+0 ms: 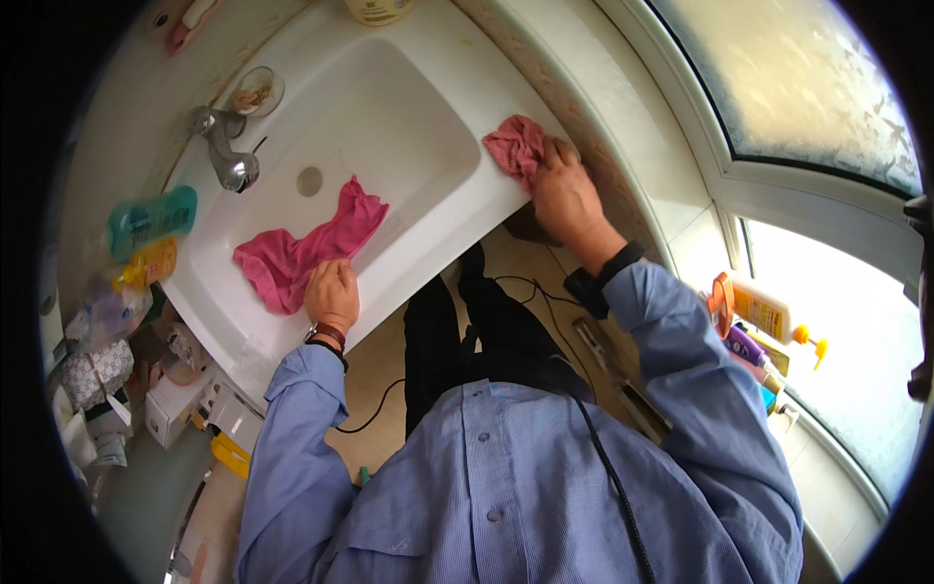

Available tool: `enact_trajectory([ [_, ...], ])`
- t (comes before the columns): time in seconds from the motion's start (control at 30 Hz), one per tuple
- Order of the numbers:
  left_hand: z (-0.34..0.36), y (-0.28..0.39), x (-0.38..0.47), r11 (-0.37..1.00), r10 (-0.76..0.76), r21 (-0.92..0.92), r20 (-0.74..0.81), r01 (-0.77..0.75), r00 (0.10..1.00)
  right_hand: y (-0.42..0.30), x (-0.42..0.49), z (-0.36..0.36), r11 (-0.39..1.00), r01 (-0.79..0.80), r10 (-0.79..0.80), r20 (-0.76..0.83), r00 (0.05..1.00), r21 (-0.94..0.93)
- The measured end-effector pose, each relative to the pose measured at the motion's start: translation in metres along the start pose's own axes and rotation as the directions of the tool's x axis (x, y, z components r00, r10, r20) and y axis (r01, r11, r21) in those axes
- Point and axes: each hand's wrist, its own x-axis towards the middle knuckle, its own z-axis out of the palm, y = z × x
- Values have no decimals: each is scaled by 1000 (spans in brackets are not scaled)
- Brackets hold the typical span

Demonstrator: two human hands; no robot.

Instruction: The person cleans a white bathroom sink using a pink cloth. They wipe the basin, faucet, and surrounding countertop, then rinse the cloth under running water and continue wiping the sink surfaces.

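Observation:
My left hand (333, 293) is closed on the lower edge of a bright pink cloth (305, 252). That cloth lies in loose folds from the sink's near left rim into the basin. At the sink's right end, my right hand (568, 193) grips a crumpled, paler pink cloth (515, 148) and presses it on the rim. Both hands are at the white ceramic sink (438, 212), whose round drain (309, 182) lies just beyond the bright pink cloth. A chrome faucet (228, 157) stands on the far left rim.
A small glass dish (257, 92) sits beside the faucet. Teal (155, 221) and yellow (152, 263) bottles stand along the left rim. A tub (379, 10) is on the back rim. Several bottles and tubes (759, 314) line the right windowsill. Black cables (543, 292) cross the floor.

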Motion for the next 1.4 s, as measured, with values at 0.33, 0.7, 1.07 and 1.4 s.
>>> enact_trajectory([
  [0.33, -3, 5, 0, 1000, -8, -7, -33, 8, 999, -122, -23, 8, 898, 249, -252, -38, 967, 363],
  [0.7, 0, 5, -1, 999, 8, -34, -130, -13, 991, -60, 1, 4, 964, 97, -68, -124, 990, 248],
  [1.07, -45, 24, -46, 946, -27, -321, -229, -49, 973, -180, -28, 5, 835, 323, -340, -45, 939, 446],
  [1.4, -105, -54, -163, 955, -251, -220, -243, 199, 937, -254, -34, 7, 759, 419, -481, -5, 877, 497],
])
